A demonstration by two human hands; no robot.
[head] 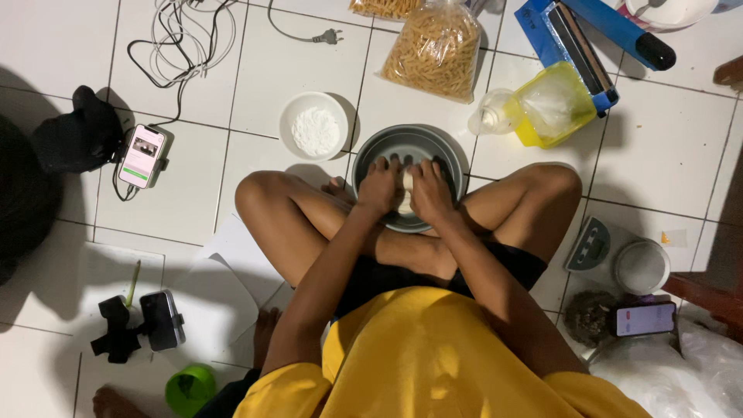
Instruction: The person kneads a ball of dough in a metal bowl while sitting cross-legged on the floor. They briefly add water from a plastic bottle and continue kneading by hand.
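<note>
— How far along?
— I judge midway: both hands, left hand point(379, 188) and right hand point(430, 193), are clenched on the pale lump of dough point(405, 195) inside the round grey metal bowl point(408, 146); it looks formed, not yet shaped.
— Surroundings?
— White tiled floor point(193, 193); small white bowl of flour point(313, 125) nearby.

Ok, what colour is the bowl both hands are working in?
Grey bowl, with pale dough between the hands; seen in the head view.
</note>
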